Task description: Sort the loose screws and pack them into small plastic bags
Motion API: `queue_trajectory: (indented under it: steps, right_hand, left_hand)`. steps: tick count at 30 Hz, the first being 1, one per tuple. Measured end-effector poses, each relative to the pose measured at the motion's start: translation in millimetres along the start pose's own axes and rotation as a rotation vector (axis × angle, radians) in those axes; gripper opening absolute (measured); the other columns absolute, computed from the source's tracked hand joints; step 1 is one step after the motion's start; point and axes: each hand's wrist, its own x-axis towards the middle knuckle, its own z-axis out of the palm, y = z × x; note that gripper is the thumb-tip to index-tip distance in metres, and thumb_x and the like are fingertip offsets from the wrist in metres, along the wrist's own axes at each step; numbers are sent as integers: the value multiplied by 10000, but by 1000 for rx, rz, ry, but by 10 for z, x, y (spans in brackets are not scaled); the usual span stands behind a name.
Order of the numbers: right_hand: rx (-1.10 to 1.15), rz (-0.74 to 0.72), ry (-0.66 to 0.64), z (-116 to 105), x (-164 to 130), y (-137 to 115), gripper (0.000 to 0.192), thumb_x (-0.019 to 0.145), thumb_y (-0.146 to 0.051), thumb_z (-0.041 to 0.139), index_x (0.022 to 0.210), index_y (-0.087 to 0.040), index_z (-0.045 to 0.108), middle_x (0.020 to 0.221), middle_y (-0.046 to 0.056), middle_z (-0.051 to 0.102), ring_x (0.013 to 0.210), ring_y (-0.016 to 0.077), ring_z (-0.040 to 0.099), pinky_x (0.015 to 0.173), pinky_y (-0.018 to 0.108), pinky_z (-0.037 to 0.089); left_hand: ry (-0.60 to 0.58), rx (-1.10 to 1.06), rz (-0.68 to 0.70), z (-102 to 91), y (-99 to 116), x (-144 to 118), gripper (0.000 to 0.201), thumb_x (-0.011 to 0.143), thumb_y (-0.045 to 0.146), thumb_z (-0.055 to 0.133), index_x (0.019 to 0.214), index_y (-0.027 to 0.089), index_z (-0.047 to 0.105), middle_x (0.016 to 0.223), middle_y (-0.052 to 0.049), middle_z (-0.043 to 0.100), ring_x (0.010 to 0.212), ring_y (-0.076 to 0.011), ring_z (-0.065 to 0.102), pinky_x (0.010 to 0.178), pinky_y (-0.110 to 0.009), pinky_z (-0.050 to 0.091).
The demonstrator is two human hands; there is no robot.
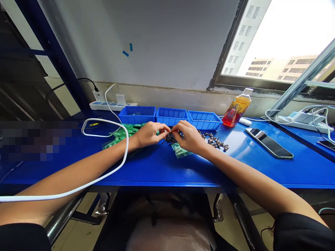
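— Hands first: how are they placed?

— Both are brought together over the glossy blue counter [162, 167], at about 12 o'clock from the person's body. The left hand [148, 134] and the right hand [190, 136] are set fingertip to fingertip above a small heap of dark metal screws [170, 138].

— How far open is each grip?

— The left hand's fingers are pinched nearly closed at the heap; something dark is seen at the tips, but whether a screw is truly held cannot be told. The right hand's fingers are curled down onto the same heap, touching it, and what is held, if anything, is hidden by the knuckles.

— What lies around the heap?

— A clear plastic bag of pale green plugs [180, 151] is seen under the right hand, at 5 o'clock from the heap. A larger pile of green plastic bags [123, 132] lies at 9 o'clock, behind the left wrist. A scatter of grey assembled fasteners [216, 142] is spread at 3 o'clock, just beside the right hand.

— And farther back?

— Three shallow blue plastic bins [171, 115] are lined up at 12 o'clock. An orange drink bottle [237, 108] stands at 2 o'clock, and a dark smartphone [269, 143] lies flat at 3 o'clock, well apart. A white cable [123, 139] is draped over the left forearm.
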Motion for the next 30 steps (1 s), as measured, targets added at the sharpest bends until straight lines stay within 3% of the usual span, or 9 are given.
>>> queue_trajectory:
  steps: [10,16,26,30]
  right_hand:
    - [-36,27,5,7,4,-4,111,818,-155,450,774,-182,548,754,46,607,734,169,521,700,289,419]
    - [-170,135,-122,2,22,-33,217,863,-160,408,707,-173,558,727,55,637,722,173,539,690,292,383]
    - [-235,122,-156,13,37,-60,206,833,-118,400,697,-170,546,678,52,630,671,169,532,650,283,363]
    - [-200,98,-144,14,32,-49,182,832,-125,420,717,-170,553,709,53,635,698,170,540,667,277,379]
  left_hand:
    - [17,155,43,-2,-7,-7,255,789,304,467,890,161,653,717,-16,681,654,-143,609,648,-237,448]
    - [12,283,68,-11,20,-15,215,806,276,479,892,179,650,726,-12,682,676,-152,608,662,-247,442]
    - [6,266,28,-6,67,-19,232,820,263,471,926,176,658,732,-12,679,672,-149,608,640,-239,438]
    - [-54,292,3,-18,92,-16,260,827,245,462,987,189,659,739,-10,686,699,-160,616,669,-252,440]
